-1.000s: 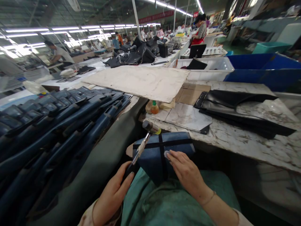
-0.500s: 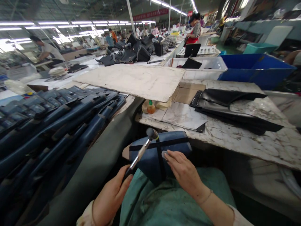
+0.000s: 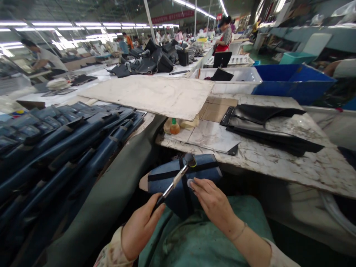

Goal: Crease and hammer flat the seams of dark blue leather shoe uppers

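Note:
My left hand (image 3: 140,228) grips the handle of a small hammer (image 3: 178,177), whose dark head rests over the black cross strap of a blue leather piece (image 3: 207,170). That piece is draped over a rounded block at the table's front edge, above my green apron (image 3: 194,241). My right hand (image 3: 213,202) lies on the blue piece with fingers stretched flat, pressing it down beside the vertical black strap.
A long stack of blue leather pieces (image 3: 61,137) fills the left. On the stained worktable (image 3: 278,159) lie black leather sheets (image 3: 261,124), a grey card (image 3: 214,135), a small orange bottle (image 3: 174,127) and a large beige board (image 3: 155,94). Blue bin (image 3: 292,81) behind; people work far back.
The hammer head has swung right and down along the blue piece, from its upper left edge to the strap crossing. My left hand has moved slightly right; my right hand stays pressed.

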Action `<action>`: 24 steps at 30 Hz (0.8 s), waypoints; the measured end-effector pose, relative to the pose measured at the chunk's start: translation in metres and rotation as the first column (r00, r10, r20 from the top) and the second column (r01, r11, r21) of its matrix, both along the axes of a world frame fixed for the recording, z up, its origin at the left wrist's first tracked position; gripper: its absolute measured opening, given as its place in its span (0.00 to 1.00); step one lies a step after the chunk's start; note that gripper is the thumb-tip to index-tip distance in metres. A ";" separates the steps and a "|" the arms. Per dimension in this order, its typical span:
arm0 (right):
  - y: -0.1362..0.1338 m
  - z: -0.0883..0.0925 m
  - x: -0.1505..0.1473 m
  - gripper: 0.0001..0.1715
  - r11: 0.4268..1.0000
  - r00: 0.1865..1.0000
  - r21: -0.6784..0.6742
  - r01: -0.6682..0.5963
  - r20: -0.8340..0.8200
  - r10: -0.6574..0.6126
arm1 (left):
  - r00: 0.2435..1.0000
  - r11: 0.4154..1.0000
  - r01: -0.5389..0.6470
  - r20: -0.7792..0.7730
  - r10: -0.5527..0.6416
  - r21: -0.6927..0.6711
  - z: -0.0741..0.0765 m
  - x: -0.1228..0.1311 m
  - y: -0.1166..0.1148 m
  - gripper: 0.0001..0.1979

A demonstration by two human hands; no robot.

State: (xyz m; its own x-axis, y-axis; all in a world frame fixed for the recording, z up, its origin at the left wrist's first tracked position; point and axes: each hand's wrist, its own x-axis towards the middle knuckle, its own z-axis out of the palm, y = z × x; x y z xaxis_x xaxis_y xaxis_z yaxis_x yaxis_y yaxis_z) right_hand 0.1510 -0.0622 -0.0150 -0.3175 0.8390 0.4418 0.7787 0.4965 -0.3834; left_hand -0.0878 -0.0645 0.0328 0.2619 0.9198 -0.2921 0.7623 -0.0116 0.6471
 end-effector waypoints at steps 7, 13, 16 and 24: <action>-0.001 0.000 0.000 0.19 1.000 1.000 0.014 0.014 0.003 -0.014 | 0.992 0.996 0.088 -0.088 -0.090 -0.029 -0.002 0.014 0.015 0.19; -0.001 0.001 0.000 0.20 1.000 1.000 0.014 0.012 -0.009 -0.012 | 0.984 0.990 0.141 -0.116 -0.138 0.020 -0.001 0.024 0.020 0.17; -0.001 0.000 0.000 0.20 1.000 1.000 -0.004 0.009 -0.003 -0.009 | 0.972 0.986 0.161 -0.180 -0.152 0.036 0.002 0.030 0.023 0.18; -0.001 -0.004 0.000 0.19 1.000 1.000 0.016 -0.003 0.000 0.003 | 0.916 0.965 0.262 -0.318 -0.243 0.017 0.009 0.060 0.032 0.14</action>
